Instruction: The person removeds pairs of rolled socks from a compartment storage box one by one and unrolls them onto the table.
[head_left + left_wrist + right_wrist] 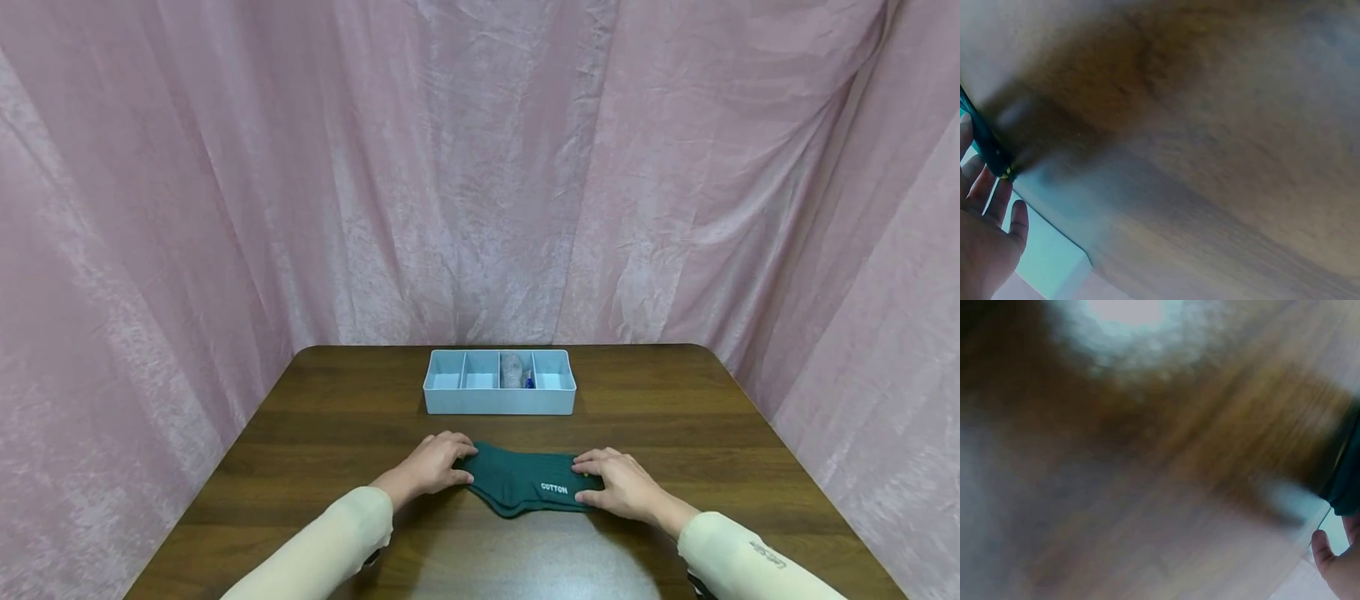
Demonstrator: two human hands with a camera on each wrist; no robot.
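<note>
A pair of dark green socks (517,479), marked COTTON in white letters, lies flat across the wooden table in the head view. At the toe end on the left, my left hand (437,463) touches the fabric with spread, slightly bent fingers. My right hand (618,483) rests at the cuff end, its fingertips and thumb apart on the knit. The left wrist view catches the toe end of the socks (988,147) beside the fingers (1019,219), with a bit of yellow at its tip. Only the cuff edge of the socks (1347,478) shows in the right wrist view, above the thumb (1320,547).
A pale blue tray (500,402) with four side-by-side compartments stands behind the socks, near the table's far edge. One compartment holds a rolled grey sock (512,372) with something small and blue beside it. Pink curtains (480,167) hang around the wooden table (360,400).
</note>
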